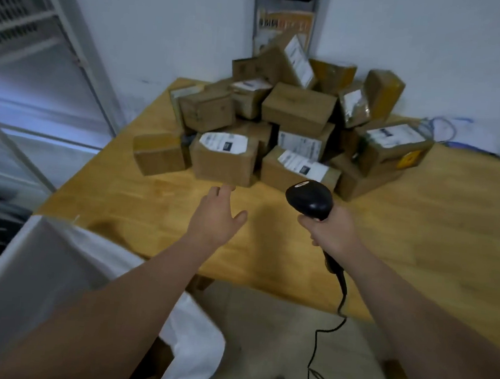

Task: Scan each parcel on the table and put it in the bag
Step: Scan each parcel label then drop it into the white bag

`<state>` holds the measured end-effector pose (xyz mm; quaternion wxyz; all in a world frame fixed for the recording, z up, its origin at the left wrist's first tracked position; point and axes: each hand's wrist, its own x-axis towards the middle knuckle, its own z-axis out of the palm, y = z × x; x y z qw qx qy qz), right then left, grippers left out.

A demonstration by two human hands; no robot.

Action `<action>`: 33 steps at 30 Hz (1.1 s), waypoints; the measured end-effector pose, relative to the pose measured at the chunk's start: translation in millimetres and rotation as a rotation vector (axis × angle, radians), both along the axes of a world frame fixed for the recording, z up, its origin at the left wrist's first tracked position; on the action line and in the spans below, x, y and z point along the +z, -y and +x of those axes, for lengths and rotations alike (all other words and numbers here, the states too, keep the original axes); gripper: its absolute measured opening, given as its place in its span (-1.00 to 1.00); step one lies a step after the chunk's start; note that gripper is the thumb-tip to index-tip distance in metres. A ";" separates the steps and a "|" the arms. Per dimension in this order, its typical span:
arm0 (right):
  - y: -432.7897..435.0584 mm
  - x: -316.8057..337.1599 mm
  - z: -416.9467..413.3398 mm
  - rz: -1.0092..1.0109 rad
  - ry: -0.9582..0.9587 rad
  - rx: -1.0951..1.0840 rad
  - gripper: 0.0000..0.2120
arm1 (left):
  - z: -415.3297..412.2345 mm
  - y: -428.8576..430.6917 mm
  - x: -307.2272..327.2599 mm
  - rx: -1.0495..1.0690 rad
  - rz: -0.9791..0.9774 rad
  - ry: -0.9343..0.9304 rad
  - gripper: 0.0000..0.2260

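While the wooden table fills the middle of the view, a white bag stands off its near left corner, blurred, close by the person's left arm. Pile of cardboard parcels heaped at the table's far side against the wall corner, several showing white shipping labels; well apart from the bag. Front parcel, label on top, lies on the tabletop at the heap's near edge. Left hand stretched over the table towards it, fingers straight, holding nothing; fingertips just short of the box. Right hand clenched round the handle of a black barcode scanner, head pointing towards the front parcels. Scanner cord trails down to the floor.
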<state>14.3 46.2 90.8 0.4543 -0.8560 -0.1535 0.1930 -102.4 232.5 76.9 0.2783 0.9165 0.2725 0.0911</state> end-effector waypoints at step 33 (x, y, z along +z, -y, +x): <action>-34.1 -42.3 163.2 -0.261 -0.156 0.039 -0.83 | 223.0 -34.1 -64.8 0.206 -0.619 0.003 -0.49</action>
